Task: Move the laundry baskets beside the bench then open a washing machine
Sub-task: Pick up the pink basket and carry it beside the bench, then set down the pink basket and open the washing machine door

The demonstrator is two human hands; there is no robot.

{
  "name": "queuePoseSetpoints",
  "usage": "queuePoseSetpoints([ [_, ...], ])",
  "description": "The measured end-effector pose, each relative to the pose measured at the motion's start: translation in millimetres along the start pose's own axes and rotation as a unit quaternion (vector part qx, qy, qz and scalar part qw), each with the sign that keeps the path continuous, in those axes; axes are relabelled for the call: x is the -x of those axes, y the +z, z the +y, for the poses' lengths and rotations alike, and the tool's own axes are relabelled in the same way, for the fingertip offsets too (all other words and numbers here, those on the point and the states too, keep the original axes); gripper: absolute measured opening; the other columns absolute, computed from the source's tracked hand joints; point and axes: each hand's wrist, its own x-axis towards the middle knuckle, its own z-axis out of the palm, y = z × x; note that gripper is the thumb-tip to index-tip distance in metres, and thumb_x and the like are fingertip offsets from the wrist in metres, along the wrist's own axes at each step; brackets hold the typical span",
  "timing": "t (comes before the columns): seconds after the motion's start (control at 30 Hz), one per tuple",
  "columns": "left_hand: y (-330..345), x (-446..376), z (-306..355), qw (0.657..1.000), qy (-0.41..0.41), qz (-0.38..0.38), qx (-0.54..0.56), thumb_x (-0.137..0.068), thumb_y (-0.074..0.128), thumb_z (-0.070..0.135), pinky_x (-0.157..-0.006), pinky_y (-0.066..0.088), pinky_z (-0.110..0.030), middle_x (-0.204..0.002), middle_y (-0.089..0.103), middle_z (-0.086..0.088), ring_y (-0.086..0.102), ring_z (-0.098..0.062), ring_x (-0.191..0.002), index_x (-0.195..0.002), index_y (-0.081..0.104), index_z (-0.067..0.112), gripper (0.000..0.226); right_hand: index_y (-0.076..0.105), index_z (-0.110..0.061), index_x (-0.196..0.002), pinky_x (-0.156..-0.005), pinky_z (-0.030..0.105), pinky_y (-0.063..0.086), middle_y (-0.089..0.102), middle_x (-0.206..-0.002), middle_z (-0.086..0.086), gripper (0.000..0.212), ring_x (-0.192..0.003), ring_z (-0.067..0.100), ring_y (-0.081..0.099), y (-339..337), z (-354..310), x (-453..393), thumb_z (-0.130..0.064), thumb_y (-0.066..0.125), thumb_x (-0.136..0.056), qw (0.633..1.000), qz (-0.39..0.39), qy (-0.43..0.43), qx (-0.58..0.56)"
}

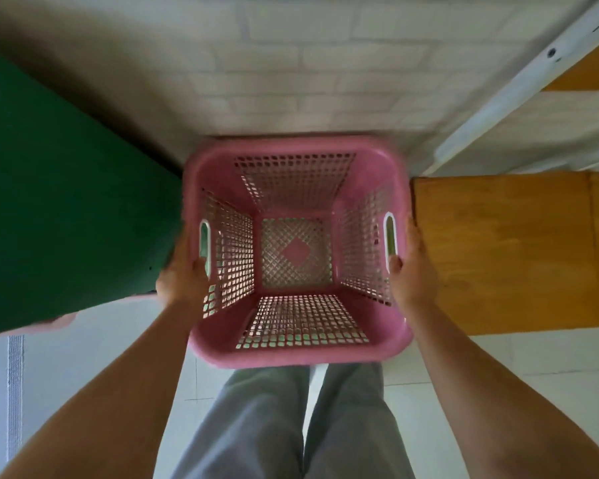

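A white brick wall (291, 63) fills the far side of the view, with a pale tiled floor (83, 357) below it. A dark green surface (66, 202) — the bench — runs along the left, and an orange-brown wooden panel (505, 250) lies on the right under a white frame (519, 88). Between them, near the wall, sits the empty pink laundry basket (296, 352) — blurred. The left hand (184, 274) grips its left handle slot; the right hand (410, 267) grips its right one. Grey trousers (291, 426) show beneath.
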Motion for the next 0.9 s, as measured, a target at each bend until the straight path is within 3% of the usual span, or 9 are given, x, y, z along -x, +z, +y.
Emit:
queuePoseSetpoints([
  [0.07, 17, -7, -6, 0.998, -0.003, -0.045, -0.039, -0.09, 0.051, 0.01, -0.067, 0.048, -0.038, -0.095, 0.061, -0.015, 0.061, -0.036, -0.078, -0.15, 0.017, 0.042, 0.076, 0.001, -0.035, -0.152, -0.043, 0.018, 0.041, 0.022, -0.159, 0.004, 0.086, -0.076, 0.019, 0.066, 15, 8, -1, -0.006, 0.055, -0.091, 0.999, -0.031, 0.003, 0.016],
  [0.1, 24, -10, -8, 0.995, -0.003, -0.076, -0.062, -0.087, 0.051, 0.006, -0.068, 0.045, -0.036, -0.103, 0.06, -0.013, 0.06, -0.035, -0.083, -0.15, 0.021, 0.037, 0.077, 0.002, -0.033, -0.153, -0.047, 0.021, 0.046, 0.02, -0.16, 0.005, 0.085, -0.094, 0.024, 0.066, 20, 11, 1, -0.006, 0.054, -0.091, 0.998, -0.055, -0.004, 0.034],
  [0.17, 35, -13, -9, 0.99, 0.02, -0.117, -0.072, -0.084, 0.056, 0.005, -0.073, 0.046, -0.033, -0.137, 0.047, -0.015, 0.061, -0.039, -0.099, -0.15, 0.024, 0.027, 0.077, 0.004, -0.028, -0.154, -0.07, 0.033, 0.058, 0.009, -0.162, 0.004, 0.078, -0.132, 0.028, 0.046, 27, 13, 7, -0.011, 0.052, -0.094, 0.992, -0.102, -0.02, 0.064],
  [0.2, 38, -14, -8, 0.988, 0.036, -0.131, -0.068, -0.083, 0.058, 0.007, -0.078, 0.05, -0.035, -0.148, 0.034, -0.015, 0.06, -0.041, -0.107, -0.151, 0.018, 0.026, 0.081, 0.004, -0.027, -0.154, -0.081, 0.038, 0.058, 0.003, -0.162, 0.004, 0.075, -0.141, 0.027, 0.032, 28, 13, 11, -0.015, 0.049, -0.095, 0.99, -0.117, -0.026, 0.073],
  [0.3, 36, -12, 3, 0.985, 0.046, -0.156, -0.056, -0.084, 0.058, 0.013, -0.092, 0.051, -0.051, -0.151, 0.022, -0.016, 0.052, -0.046, -0.118, -0.152, 0.005, 0.029, 0.087, 0.003, -0.028, -0.153, -0.097, 0.041, 0.051, 0.001, -0.162, 0.008, 0.067, -0.144, 0.028, 0.026, 23, 12, 25, -0.029, 0.042, -0.098, 0.987, -0.118, -0.03, 0.106],
  [0.43, 19, 11, 30, 0.978, 0.092, -0.142, -0.121, -0.094, 0.049, 0.025, -0.106, 0.038, -0.053, -0.161, 0.011, -0.009, 0.04, -0.042, -0.133, -0.154, -0.002, 0.025, 0.078, 0.015, -0.019, -0.153, -0.111, 0.043, 0.036, 0.017, -0.159, 0.014, 0.059, -0.144, 0.029, 0.027, -1, 10, 47, -0.035, 0.036, -0.1, 0.985, -0.097, -0.051, 0.137],
  [0.53, 7, 36, 49, 0.971, 0.14, -0.135, -0.141, -0.097, 0.041, 0.035, -0.109, 0.034, -0.056, -0.163, 0.004, -0.011, 0.03, -0.039, -0.142, -0.153, 0.005, 0.016, 0.069, 0.011, -0.017, -0.154, -0.116, 0.045, 0.028, 0.015, -0.16, 0.012, 0.06, -0.147, 0.027, 0.018, -25, 14, 64, -0.036, 0.033, -0.101, 0.982, -0.098, -0.067, 0.15],
  [0.67, 0, 81, 78, 0.963, 0.168, -0.138, -0.159, -0.099, 0.034, 0.039, -0.118, 0.021, -0.051, -0.16, 0.016, -0.016, 0.015, -0.034, -0.148, -0.15, 0.022, 0.013, 0.058, 0.004, -0.019, -0.154, -0.119, 0.044, 0.022, 0.008, -0.161, 0.01, 0.06, -0.148, 0.028, 0.012, -62, 37, 88, -0.039, 0.026, -0.102, 0.98, -0.11, -0.056, 0.157],
  [0.9, 7, 177, 153, 0.935, 0.26, -0.139, -0.198, -0.1, 0.034, 0.04, -0.119, 0.018, -0.048, -0.156, 0.027, -0.018, 0.024, -0.035, -0.145, -0.15, 0.023, 0.009, 0.06, 0.011, -0.018, -0.154, -0.118, 0.043, 0.019, 0.012, -0.161, 0.009, 0.06, -0.148, 0.028, 0.014, -147, 121, 140, -0.041, 0.029, -0.101, 0.99, -0.085, -0.012, 0.111],
])
